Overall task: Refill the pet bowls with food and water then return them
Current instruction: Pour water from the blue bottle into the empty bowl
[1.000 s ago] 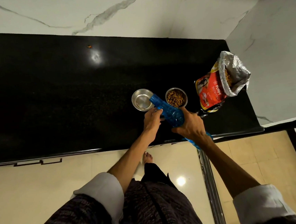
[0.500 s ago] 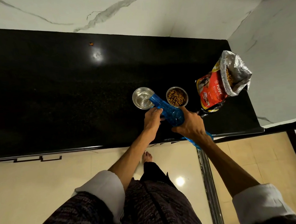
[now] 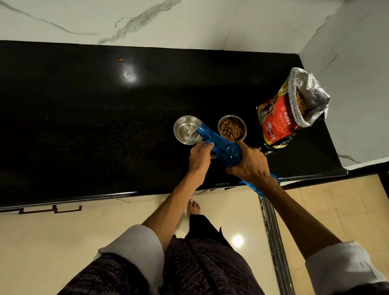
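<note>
at centre frame, the right hand [image 3: 249, 163] grips a tilted blue plastic bottle [image 3: 222, 147], its mouth over a round steel bowl [image 3: 186, 130] on the black tabletop [image 3: 69, 135]; the left hand [image 3: 200, 157] holds its neck, beside a kibble-filled steel bowl [image 3: 231, 128].

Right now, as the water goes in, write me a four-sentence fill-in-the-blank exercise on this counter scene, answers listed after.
1. The bottle tipped toward the left bowl is coloured ____.
2. The right bowl holds dry ____.
3. The open food bag stands to the ____ of both bowls.
4. The right hand grips the bottle's body, while the left hand steadies it nearer its ____.

Answers: blue; kibble; right; mouth
</note>
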Demonstrator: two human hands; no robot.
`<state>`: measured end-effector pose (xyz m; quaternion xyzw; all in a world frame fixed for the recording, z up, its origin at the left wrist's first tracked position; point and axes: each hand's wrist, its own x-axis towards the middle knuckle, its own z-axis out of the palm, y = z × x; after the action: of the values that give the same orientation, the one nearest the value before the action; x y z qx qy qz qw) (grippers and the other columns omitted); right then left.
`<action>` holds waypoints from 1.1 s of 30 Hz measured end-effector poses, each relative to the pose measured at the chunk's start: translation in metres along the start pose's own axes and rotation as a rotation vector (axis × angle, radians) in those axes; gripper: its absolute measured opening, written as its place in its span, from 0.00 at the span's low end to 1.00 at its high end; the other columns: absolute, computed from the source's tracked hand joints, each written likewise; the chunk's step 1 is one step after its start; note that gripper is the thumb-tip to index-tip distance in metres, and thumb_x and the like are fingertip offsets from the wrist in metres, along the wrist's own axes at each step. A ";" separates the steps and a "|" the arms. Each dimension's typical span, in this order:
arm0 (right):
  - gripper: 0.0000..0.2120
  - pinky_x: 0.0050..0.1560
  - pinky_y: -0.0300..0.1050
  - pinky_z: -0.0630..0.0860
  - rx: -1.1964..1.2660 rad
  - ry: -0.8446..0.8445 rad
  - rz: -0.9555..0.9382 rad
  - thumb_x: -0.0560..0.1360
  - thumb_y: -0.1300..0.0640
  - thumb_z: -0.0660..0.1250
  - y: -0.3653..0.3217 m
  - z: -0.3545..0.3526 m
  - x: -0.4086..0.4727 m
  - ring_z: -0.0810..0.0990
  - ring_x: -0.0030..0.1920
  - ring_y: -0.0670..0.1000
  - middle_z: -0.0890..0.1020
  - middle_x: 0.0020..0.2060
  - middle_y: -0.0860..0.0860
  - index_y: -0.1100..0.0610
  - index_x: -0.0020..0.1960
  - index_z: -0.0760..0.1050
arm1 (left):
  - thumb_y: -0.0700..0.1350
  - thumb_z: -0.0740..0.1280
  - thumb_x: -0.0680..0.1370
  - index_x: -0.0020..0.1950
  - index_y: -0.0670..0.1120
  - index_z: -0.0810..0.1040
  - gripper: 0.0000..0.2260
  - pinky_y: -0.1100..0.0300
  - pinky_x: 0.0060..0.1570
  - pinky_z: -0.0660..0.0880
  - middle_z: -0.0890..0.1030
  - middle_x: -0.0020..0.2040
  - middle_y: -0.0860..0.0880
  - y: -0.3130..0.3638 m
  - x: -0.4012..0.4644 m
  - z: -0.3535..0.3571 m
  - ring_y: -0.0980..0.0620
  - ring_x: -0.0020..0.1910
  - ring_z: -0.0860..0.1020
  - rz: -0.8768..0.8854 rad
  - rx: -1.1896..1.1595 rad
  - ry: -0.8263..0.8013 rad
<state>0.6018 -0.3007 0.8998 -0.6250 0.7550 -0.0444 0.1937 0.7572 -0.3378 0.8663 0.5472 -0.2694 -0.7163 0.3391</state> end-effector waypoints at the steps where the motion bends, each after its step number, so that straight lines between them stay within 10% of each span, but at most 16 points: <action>1: 0.41 0.54 0.54 0.84 -0.001 -0.001 0.001 0.65 0.45 0.83 0.000 0.000 0.000 0.87 0.55 0.59 0.86 0.59 0.55 0.53 0.73 0.71 | 0.44 0.63 0.84 0.64 0.45 0.78 0.10 0.52 0.54 0.76 0.84 0.56 0.46 0.000 0.000 0.000 0.47 0.52 0.84 -0.001 0.000 0.002; 33: 0.42 0.53 0.51 0.83 -0.014 -0.009 0.015 0.64 0.44 0.83 0.001 0.002 0.002 0.87 0.54 0.58 0.86 0.59 0.54 0.53 0.74 0.71 | 0.43 0.63 0.85 0.68 0.41 0.77 0.13 0.65 0.43 0.76 0.83 0.62 0.41 -0.001 0.001 -0.003 0.43 0.60 0.82 0.022 -0.030 -0.005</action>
<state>0.6015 -0.3021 0.8968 -0.6209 0.7589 -0.0348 0.1932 0.7594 -0.3380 0.8635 0.5373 -0.2653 -0.7179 0.3544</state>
